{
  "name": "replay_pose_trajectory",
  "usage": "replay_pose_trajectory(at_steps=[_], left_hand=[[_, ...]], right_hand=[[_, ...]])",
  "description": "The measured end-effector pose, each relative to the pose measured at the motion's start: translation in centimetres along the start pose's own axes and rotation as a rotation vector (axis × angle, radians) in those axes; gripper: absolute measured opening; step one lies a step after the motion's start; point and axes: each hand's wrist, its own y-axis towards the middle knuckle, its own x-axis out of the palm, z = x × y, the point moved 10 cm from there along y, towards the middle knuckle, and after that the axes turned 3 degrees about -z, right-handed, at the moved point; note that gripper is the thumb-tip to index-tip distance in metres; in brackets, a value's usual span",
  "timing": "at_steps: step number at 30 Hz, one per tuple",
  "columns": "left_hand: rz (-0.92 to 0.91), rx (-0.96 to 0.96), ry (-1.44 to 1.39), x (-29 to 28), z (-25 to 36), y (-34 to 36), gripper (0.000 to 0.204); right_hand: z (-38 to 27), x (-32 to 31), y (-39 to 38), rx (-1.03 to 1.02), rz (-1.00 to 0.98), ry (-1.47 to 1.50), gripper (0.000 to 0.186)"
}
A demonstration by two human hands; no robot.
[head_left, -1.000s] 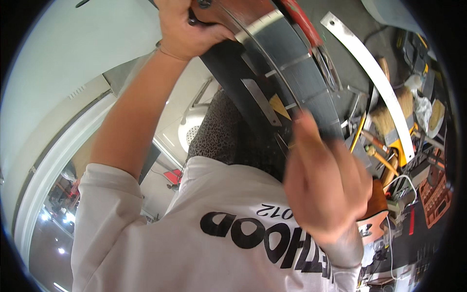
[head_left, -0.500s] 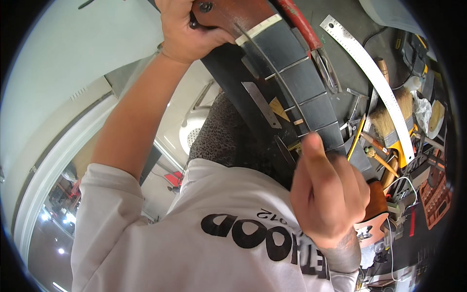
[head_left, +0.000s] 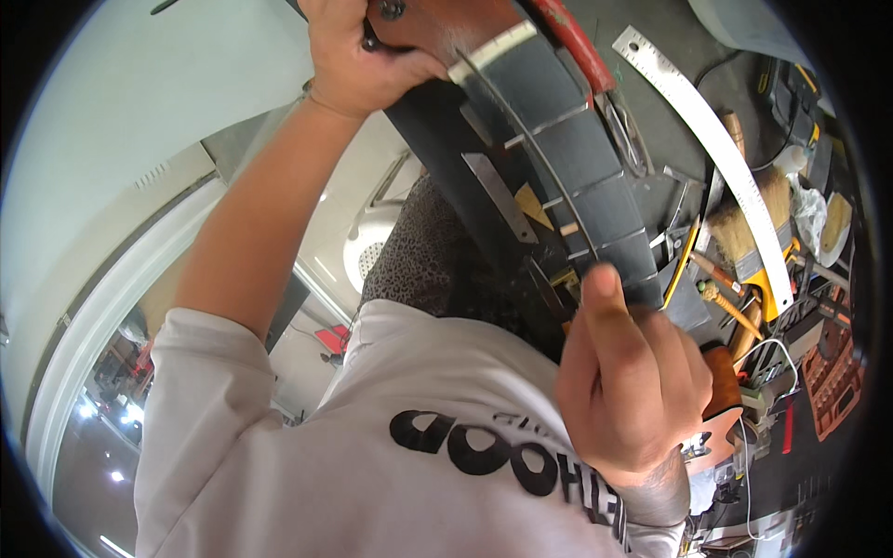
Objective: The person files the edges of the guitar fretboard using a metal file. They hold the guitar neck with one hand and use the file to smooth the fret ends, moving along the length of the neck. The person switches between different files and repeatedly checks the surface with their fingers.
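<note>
My left hand (head_left: 349, 65) grips the reddish-brown headstock (head_left: 437, 23) of a guitar at the top, its thumb beside the white nut (head_left: 493, 51). Some of its fingers are hidden behind the headstock or cut off by the picture's edge. Below the nut runs the dark fretboard (head_left: 577, 149) with its metal frets. A thin, rod-like file (head_left: 537, 149) lies along the fretboard, its far end across the nut. My right hand (head_left: 637, 381) is closed around the file's near end, thumb stretched along it; the grip itself is hidden.
Right of the neck lie a red-handled tool (head_left: 577, 42), a long steel ruler (head_left: 716, 139), a wide brush (head_left: 744, 228) and several hand tools. A steel plate (head_left: 500, 197) lies left of the neck. An orange tool case (head_left: 833, 381) is at far right.
My right hand has moved slightly down, toward my body, drawing the file back so less of it reaches past the nut. My left hand stays on the headstock.
</note>
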Motion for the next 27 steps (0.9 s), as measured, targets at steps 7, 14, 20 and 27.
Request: replay_pose_trajectory(at_steps=[7, 14, 20, 27], left_hand=[[-0.028, 0.005, -0.088, 1.3, 0.3, 1.2, 0.079], [-0.034, 0.01, -0.025, 0.4, -0.6, 0.2, 0.076], [0.002, -0.038, -0.01, 0.0, 0.0, 0.3, 0.081], [0.119, -0.11, 0.024, -3.1, 0.4, -1.5, 0.108]], right_hand=[[1.3, 0.4, -1.2, -0.014, -0.013, 0.0, 0.042], [1.0, -0.4, -1.8, -0.004, -0.025, 0.041, 0.039], [1.7, -4.8, -7.2, 0.184, 0.074, 0.173, 0.042], [1.1, -4.4, -18.0, 0.204, 0.082, 0.105, 0.048]])
